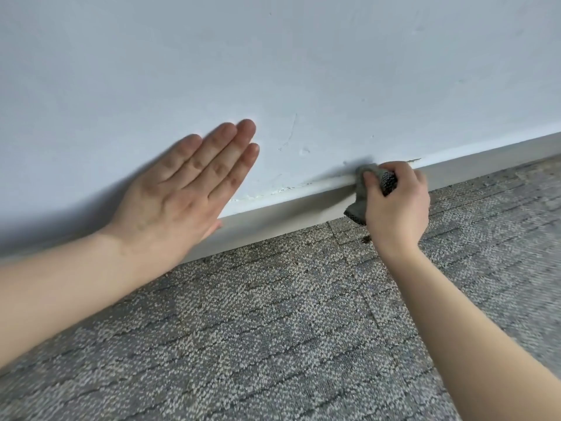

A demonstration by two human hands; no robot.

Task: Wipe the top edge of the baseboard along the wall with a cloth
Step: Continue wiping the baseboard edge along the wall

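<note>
A pale baseboard (282,214) runs along the foot of the white wall (273,71), rising toward the right. My right hand (397,205) grips a bunched grey cloth (361,185) and holds it against the baseboard's top edge. Part of the cloth hangs down over the baseboard's face. My left hand (182,189) lies flat on the wall with straight fingers, just above the baseboard and left of the cloth. Its thumb touches the baseboard's top edge.
Grey patterned carpet (273,329) covers the floor up to the baseboard. Small dark crumbs (365,238) lie on the carpet below my right hand. The paint is chipped and cracked along the wall's foot (273,192) between my hands.
</note>
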